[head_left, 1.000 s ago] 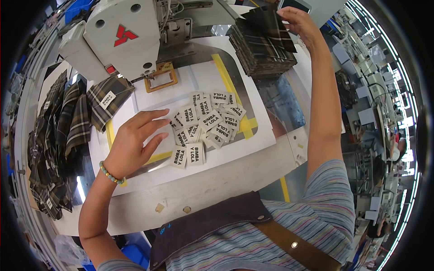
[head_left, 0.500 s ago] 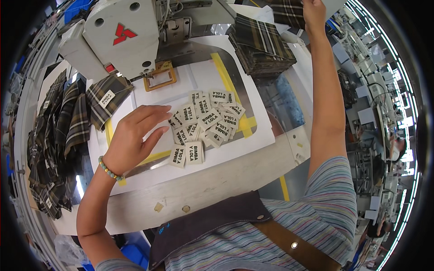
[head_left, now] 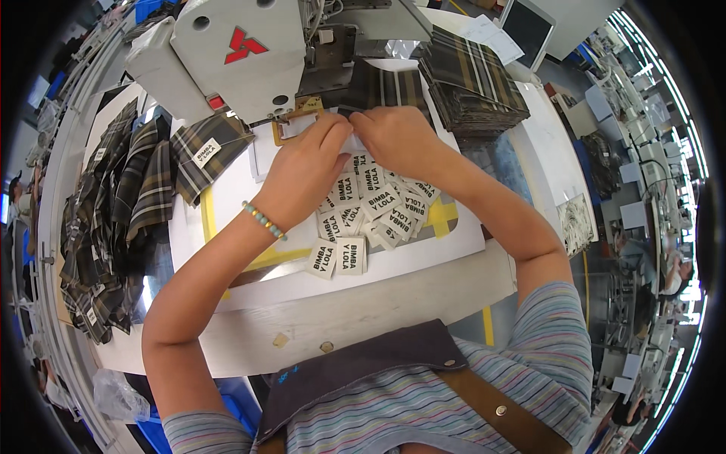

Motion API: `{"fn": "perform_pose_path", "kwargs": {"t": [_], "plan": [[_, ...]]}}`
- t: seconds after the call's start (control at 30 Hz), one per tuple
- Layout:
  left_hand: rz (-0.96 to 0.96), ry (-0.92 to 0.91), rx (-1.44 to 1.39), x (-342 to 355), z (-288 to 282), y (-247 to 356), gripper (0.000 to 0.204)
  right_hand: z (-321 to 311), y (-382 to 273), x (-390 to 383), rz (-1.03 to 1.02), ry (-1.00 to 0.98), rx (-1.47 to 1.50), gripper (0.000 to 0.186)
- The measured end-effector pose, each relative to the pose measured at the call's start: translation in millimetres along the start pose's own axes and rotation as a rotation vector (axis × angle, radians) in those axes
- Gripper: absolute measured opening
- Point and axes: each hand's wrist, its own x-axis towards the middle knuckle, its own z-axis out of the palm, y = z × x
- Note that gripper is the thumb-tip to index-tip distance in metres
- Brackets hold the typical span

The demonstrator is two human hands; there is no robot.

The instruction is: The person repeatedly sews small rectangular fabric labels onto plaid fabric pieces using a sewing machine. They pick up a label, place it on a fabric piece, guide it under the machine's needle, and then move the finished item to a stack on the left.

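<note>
My left hand (head_left: 308, 157), with a beaded bracelet at the wrist, is closed with its fingertips beside those of my right hand. What it holds, if anything, is hidden. My right hand (head_left: 399, 142) pinches the near edge of a dark plaid fabric piece (head_left: 387, 85) that lies under the arm of a sewing machine (head_left: 219, 64). Just left of the fingers is a small brass-coloured clamp frame (head_left: 278, 135), partly covered by my left hand. Below both hands spreads a loose pile of white printed labels (head_left: 380, 203).
A tall stack of plaid pieces (head_left: 478, 91) stands at the back right, with papers (head_left: 491, 38) and a dark screen (head_left: 527, 34) behind. Plaid pieces with labels (head_left: 125, 181) hang in a heap at the left; one labelled piece (head_left: 198, 170) lies beside the machine.
My right hand has come from the far right, beyond the stack, to the machine, bringing a plaid fabric piece. My left hand has moved up and right to meet it, its fingers closing.
</note>
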Motion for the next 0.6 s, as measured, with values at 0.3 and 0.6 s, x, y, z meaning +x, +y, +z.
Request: {"fn": "perform_pose_path", "kwargs": {"t": [0.3,0.6], "plan": [[0.062,0.036,-0.097,27.6,33.6,-18.5,0.018,-20.0,2.1,-39.0,0.084,0.16,-0.001,0.014],[0.164,0.03,0.039,23.4,33.5,-32.4,0.011,-36.9,-1.8,-73.6,0.103,-0.065,-0.4,0.012]]}}
